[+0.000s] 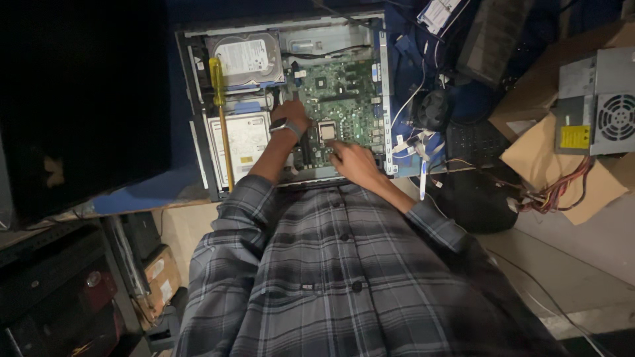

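Now both hands are resting on the green motherboard [340,92] inside the open computer case [198,132] — left hand [291,114] lying loosely open, right hand [350,162] pressing fingers beside the silver processor [327,131], gripping nothing. White-labelled drives [246,58] are sitting left; a yellow sticker [574,137] is marking the grey power supply [595,102].

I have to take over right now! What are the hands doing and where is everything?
Left hand: empty, fingers resting on the green motherboard, watch on the wrist.
Right hand: empty, fingertips by the square processor socket.
The computer case lies open; two drives sit at its left side with a yellow-handled screwdriver lying across them.
Done: case opened, power supply out on cardboard.
Left: board still in the case.
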Available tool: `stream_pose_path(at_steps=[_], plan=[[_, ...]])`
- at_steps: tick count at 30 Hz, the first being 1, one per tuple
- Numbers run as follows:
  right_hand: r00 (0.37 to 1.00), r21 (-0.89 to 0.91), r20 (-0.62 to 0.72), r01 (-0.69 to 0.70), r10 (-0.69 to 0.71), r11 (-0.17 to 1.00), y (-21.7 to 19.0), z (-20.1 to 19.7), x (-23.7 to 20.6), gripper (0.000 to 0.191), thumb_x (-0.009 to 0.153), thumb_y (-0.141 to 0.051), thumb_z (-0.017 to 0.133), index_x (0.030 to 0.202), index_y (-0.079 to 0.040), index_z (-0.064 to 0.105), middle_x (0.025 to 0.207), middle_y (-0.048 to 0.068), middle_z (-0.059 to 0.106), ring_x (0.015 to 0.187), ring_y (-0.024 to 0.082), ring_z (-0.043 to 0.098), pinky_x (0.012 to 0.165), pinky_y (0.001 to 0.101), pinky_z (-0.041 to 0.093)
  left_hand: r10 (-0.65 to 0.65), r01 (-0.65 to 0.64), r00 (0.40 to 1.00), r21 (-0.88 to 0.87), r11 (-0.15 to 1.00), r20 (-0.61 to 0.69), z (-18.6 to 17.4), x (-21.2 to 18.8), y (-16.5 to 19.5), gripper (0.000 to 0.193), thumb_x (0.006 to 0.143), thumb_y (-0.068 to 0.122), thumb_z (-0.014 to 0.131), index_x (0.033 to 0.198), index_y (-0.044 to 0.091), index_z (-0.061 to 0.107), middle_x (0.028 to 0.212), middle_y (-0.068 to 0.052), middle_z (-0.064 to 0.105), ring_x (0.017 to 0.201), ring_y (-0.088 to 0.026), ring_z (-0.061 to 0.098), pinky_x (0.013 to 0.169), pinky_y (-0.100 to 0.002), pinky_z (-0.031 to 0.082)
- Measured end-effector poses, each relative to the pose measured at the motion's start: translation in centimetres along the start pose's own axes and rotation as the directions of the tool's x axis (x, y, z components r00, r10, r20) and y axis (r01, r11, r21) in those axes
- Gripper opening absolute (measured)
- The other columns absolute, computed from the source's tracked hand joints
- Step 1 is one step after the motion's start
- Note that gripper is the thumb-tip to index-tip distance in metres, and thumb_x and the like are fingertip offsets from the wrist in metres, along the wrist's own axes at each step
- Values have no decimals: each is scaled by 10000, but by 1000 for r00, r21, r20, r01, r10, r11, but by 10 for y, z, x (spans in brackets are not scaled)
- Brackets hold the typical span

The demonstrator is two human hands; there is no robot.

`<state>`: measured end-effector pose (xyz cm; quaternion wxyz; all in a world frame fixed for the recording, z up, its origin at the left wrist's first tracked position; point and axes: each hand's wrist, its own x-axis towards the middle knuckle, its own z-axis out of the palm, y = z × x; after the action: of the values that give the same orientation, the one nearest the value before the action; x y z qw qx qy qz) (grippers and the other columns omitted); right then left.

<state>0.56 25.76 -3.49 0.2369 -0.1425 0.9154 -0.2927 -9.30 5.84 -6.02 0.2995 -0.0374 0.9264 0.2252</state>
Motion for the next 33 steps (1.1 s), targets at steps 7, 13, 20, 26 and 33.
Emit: stream_pose_path(at_steps=[7, 13, 20, 26, 33], plan=[[998, -3, -15, 65, -65, 998, 4, 7, -1, 307, 966, -271, 641, 1183, -72, 728, 806, 173, 744, 698, 333, 720, 681, 463, 576, 12, -13, 997, -4, 1000, -75, 5, 2, -2, 427, 781, 347, 805, 1056, 24, 755, 1126, -246, 717, 1056, -404, 705, 905, -463, 573], [951, 70, -228, 230, -209, 971, 25, -6, -31, 227, 1000, -212, 663, 1135, -51, 747, 1018, 130, 736, 866, 270, 693, 784, 413, 567, 55, -54, 998, 64, 996, -18, 12, 5, -7, 359, 828, 325, 745, 1019, 21, 761, 1084, -260, 720, 1015, -413, 714, 870, -480, 580], [834, -74, -546, 48, -81, 996, 36, -42, -62, 290, 993, -166, 708, 1252, -43, 667, 1435, 166, 530, 1315, 376, 501, 1110, 498, 408, 386, -445, 855, -109, 889, -345, -7, -74, -28, 216, 941, 301, 728, 929, 88, 759, 925, -144, 728, 829, -382, 695, 758, -489, 534], [879, 16, -474, 77, -60, 997, 45, -32, -50, 587, 991, -227, 737, 1471, -5, 484, 1590, 271, 313, 1433, 477, 408, 1152, 521, 393, 338, -518, 719, -143, 844, -607, -18, -139, -52, 85, 941, 170, 715, 977, 94, 727, 1082, -93, 678, 1054, -351, 604, 942, -483, 433], [893, -36, -444, 64, -73, 997, 58, -33, -46, 476, 961, -201, 759, 1371, -59, 563, 1597, 268, 324, 1423, 476, 445, 1136, 488, 444, 371, -517, 683, -56, 854, -629, 32, -137, -49, 125, 915, 161, 708, 1027, 117, 741, 1142, -67, 653, 1236, -314, 525, 1184, -573, 278]])
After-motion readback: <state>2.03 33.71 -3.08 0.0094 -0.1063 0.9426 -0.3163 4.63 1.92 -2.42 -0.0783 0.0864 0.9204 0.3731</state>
